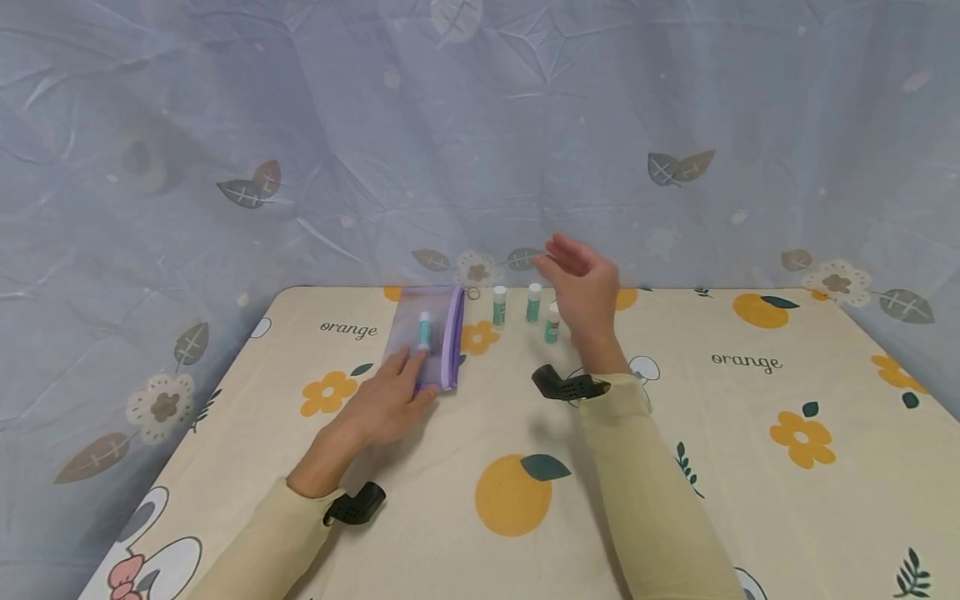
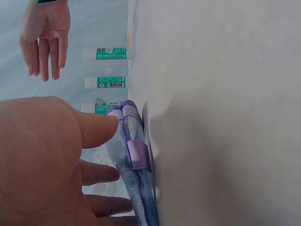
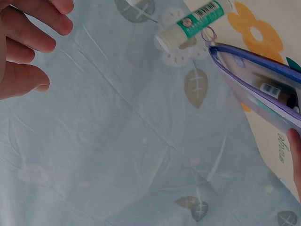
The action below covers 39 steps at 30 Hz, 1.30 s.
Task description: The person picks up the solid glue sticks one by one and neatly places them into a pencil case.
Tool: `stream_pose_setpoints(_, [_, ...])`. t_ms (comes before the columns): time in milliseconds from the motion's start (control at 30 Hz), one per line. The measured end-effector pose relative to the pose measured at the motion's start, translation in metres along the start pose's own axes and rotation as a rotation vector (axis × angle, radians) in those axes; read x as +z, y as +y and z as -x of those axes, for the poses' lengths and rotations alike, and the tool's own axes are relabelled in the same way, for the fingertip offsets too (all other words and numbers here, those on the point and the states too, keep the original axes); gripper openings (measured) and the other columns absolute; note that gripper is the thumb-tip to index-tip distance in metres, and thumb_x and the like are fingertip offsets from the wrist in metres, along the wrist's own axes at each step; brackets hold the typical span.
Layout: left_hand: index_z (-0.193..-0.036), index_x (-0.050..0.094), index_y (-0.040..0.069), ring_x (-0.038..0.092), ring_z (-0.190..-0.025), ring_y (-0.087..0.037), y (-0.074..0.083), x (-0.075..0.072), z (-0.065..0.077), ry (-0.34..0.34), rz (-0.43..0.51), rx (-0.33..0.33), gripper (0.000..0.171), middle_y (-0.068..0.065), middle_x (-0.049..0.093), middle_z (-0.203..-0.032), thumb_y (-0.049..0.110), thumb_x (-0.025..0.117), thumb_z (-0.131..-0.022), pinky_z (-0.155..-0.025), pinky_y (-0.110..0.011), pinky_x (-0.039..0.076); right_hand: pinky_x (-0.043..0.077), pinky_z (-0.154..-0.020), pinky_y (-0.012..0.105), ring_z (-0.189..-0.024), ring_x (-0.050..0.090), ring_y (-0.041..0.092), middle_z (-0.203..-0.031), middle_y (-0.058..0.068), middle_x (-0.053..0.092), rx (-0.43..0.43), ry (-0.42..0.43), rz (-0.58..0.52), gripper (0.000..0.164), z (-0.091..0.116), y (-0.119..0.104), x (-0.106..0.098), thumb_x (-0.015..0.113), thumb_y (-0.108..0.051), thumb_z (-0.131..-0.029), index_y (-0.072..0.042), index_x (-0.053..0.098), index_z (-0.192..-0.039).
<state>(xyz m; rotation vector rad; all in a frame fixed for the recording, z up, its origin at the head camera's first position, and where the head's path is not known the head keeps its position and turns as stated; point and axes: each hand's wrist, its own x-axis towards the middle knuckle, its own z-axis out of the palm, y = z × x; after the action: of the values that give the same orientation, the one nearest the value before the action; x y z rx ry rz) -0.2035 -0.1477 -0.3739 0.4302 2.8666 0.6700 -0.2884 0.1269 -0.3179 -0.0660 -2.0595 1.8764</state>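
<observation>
A translucent pouch with a purple zipper edge lies on the table, and a glue stick shows through its side. My left hand rests on the pouch's near part, fingers spread and touching it. In the right wrist view the pouch gapes along its zipper, with a dark, labelled item partly visible inside. Three white-capped glue sticks with green labels stand upright to its right: one nearest the pouch, a middle one, and one beside my right hand. That hand is raised, fingers loosely bent, holding nothing.
A cream tablecloth printed with oranges and flowers covers the table. Behind its far edge hangs a grey-blue curtain with leaf prints. A small ring sits at the pouch's far corner.
</observation>
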Motion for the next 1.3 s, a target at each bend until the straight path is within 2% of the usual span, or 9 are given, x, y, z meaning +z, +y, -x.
stream_pose_setpoints(367, [-0.168, 0.020, -0.002, 0.020, -0.162, -0.051, 0.000, -0.001, 0.001, 0.000, 0.014, -0.011, 0.070, -0.033, 0.014, -0.174, 0.032, 0.047, -0.112, -0.128, -0.065, 0.027, 0.050, -0.117, 0.034, -0.128, 0.070, 0.016, -0.139, 0.004, 0.074, -0.023, 0.056, -0.030, 0.047, -0.005, -0.003, -0.021, 0.080, -0.022, -0.096, -0.016, 0.069, -0.142])
stream_pose_setpoints(467, [-0.168, 0.020, -0.001, 0.019, -0.162, -0.051, 0.000, 0.000, 0.000, -0.004, 0.018, -0.010, 0.070, -0.033, 0.014, -0.174, 0.033, 0.047, -0.113, -0.128, -0.065, 0.027, 0.050, -0.118, 0.034, -0.130, 0.069, 0.016, -0.139, 0.004, 0.074, -0.028, 0.058, -0.037, 0.048, -0.005, -0.004, -0.021, 0.080, -0.022, -0.096, -0.015, 0.069, -0.142])
stream_pose_setpoints(900, [-0.168, 0.021, -0.001, 0.021, -0.162, -0.050, 0.003, 0.000, 0.000, 0.002, 0.014, -0.014, 0.070, -0.033, 0.015, -0.174, 0.033, 0.047, -0.112, -0.128, -0.064, 0.027, 0.053, -0.113, 0.031, -0.131, 0.069, 0.014, -0.146, 0.001, 0.069, -0.016, 0.073, 0.072, 0.053, -0.005, 0.001, -0.012, 0.078, -0.027, -0.098, -0.017, 0.063, -0.148])
stream_pose_setpoints(1300, [-0.169, 0.020, 0.001, 0.018, -0.163, -0.049, 0.004, -0.001, 0.002, -0.012, 0.029, -0.035, 0.070, -0.030, 0.013, -0.175, 0.034, 0.046, -0.113, -0.129, -0.064, 0.026, 0.052, -0.114, 0.032, -0.134, 0.067, 0.018, -0.148, 0.005, 0.068, 0.038, 0.017, 0.084, 0.057, 0.000, 0.024, -0.016, 0.079, -0.026, -0.097, -0.013, 0.061, -0.150])
